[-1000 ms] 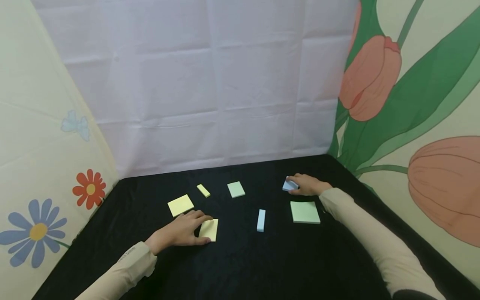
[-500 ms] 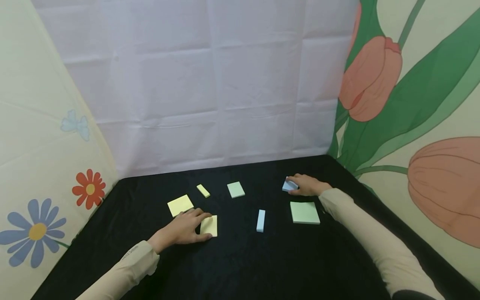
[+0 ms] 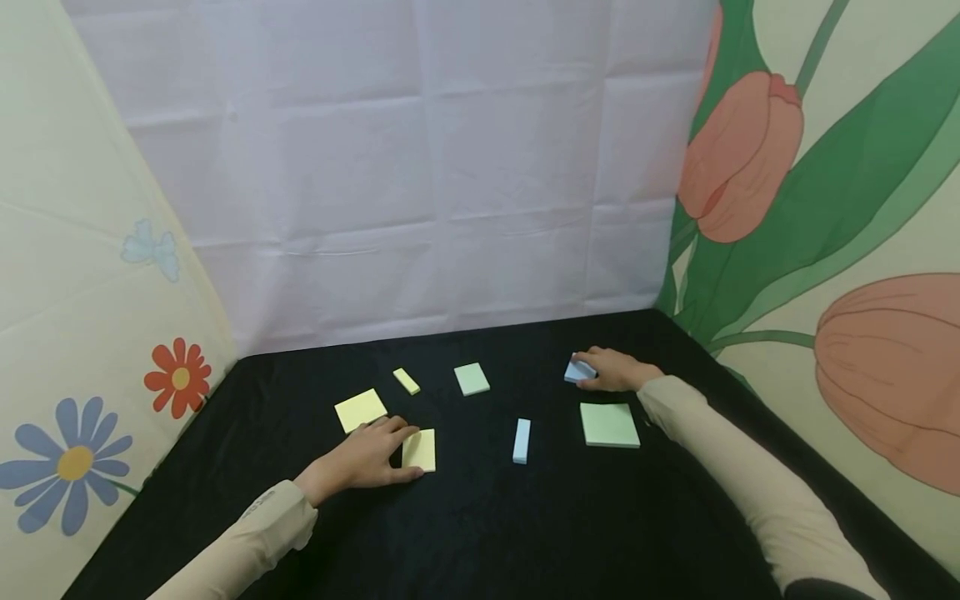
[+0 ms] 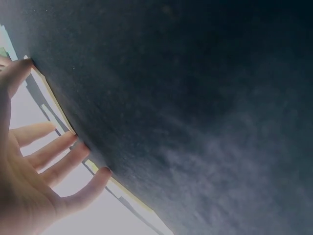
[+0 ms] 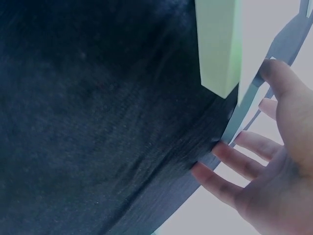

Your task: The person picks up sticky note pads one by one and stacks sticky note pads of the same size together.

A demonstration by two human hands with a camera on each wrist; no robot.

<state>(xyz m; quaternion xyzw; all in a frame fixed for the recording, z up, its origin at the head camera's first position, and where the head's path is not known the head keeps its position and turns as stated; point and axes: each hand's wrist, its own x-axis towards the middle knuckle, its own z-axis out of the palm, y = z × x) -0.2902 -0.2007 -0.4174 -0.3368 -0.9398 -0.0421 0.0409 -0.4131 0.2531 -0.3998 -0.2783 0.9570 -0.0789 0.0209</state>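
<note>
My left hand (image 3: 367, 454) spans a yellow sticky note pad (image 3: 420, 451) lying on the black cloth, thumb at its near edge and index finger at its far edge. In the left wrist view, the pad's edge runs between the thumb and the fingers (image 4: 63, 152). Farther back on the right, my right hand (image 3: 617, 370) holds a blue sticky note pad (image 3: 577, 370) between thumb and fingers, covering part of it. The right wrist view shows the blue pad (image 5: 242, 115) edge-on, with fingertips at both ends. Just behind the left hand lies a larger yellow pad (image 3: 361, 409).
A narrow yellow pad (image 3: 407, 381) and a small green pad (image 3: 472, 379) lie toward the back. A narrow blue pad (image 3: 522, 441) lies between the hands. A large green pad (image 3: 610, 426) sits in front of the right hand. A white sheet (image 3: 450, 167) hangs behind the black-covered table.
The yellow pad under my left hand has slid slightly away from me and turned straighter, mostly in the first half second. My right hand and the other pads have stayed put.
</note>
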